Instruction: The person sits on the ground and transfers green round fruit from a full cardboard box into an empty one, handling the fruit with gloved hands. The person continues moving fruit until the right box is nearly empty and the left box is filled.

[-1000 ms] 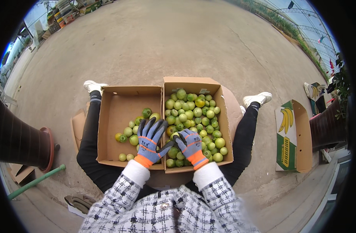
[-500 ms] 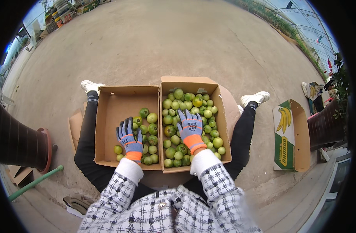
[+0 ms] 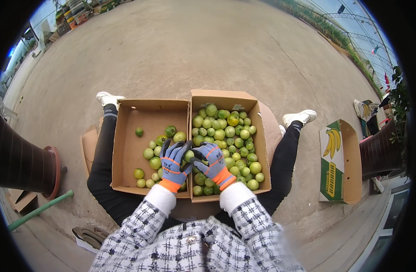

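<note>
Both gloved hands meet over the touching walls of two cardboard boxes. My left hand (image 3: 174,163) curls its fingers and thumb around a green tomato (image 3: 188,156). My right hand (image 3: 211,164) bends its dark fingertips against the same tomato from the other side; whether its palm hides another, I cannot tell. The left box (image 3: 126,129) holds loose green tomatoes, mostly on its right side, with a small one (image 3: 139,132) lying apart. The right box (image 3: 260,149) is filled with many green tomatoes, one of them yellowish (image 3: 233,120).
My outstretched legs flank the boxes, with white shoes (image 3: 299,117) beyond. A banana-printed carton (image 3: 342,161) stands at the right. A large dark pot (image 3: 24,158) and a green pole (image 3: 42,211) are at the left. Concrete floor (image 3: 194,50) stretches ahead.
My left hand has moved right and my right hand left, meeting around a tomato at the boxes' shared edge. Tomatoes in the left box have shifted and spread leftward.
</note>
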Tool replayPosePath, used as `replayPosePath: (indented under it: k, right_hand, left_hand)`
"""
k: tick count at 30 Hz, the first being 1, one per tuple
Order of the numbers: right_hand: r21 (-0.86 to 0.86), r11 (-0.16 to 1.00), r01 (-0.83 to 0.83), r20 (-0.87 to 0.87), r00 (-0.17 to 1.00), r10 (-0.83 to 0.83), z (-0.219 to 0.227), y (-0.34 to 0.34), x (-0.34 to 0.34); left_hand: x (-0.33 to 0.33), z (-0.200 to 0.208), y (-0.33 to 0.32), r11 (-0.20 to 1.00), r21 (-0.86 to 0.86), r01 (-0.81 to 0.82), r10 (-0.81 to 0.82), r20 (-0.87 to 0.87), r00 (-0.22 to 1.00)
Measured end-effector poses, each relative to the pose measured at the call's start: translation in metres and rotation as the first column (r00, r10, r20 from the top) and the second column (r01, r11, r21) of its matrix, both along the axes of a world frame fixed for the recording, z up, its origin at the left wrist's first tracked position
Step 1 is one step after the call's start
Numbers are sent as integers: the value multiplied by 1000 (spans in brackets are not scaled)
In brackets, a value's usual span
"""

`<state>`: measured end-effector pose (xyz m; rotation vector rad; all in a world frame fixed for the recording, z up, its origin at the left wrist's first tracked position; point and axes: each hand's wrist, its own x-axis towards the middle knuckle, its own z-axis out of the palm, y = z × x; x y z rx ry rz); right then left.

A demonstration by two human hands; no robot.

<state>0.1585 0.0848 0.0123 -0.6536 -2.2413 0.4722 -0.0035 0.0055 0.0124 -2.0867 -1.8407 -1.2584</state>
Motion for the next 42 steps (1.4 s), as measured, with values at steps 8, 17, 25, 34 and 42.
replayPosePath:
  k: [8,17,25,34,42]
  right_hand:
    - [242,890,386,609,654,-449,-14,9,4]
    - [-35,943,331,-40,942,-333,-8,4,2]
    - [-77,991,108,-90,989,-115,-1,3,3]
    - [242,919,312,689,611,-389,-12,21,-24]
    - [-112,883,457,-4,888,-460,-30,22,-9]
  left_hand:
    - [-62,-40,-6,841,-86,-535,537,1,844]
    - [-15,0,-3,993,-44,-111,108,-57,992]
    - [-2,-4,7,997,44,-60,58,35,998]
    - [-57,-49,-1,738,-137,-661,673,203,711]
    - [-31,-19,-2,963,-17,-268,269,32,963]
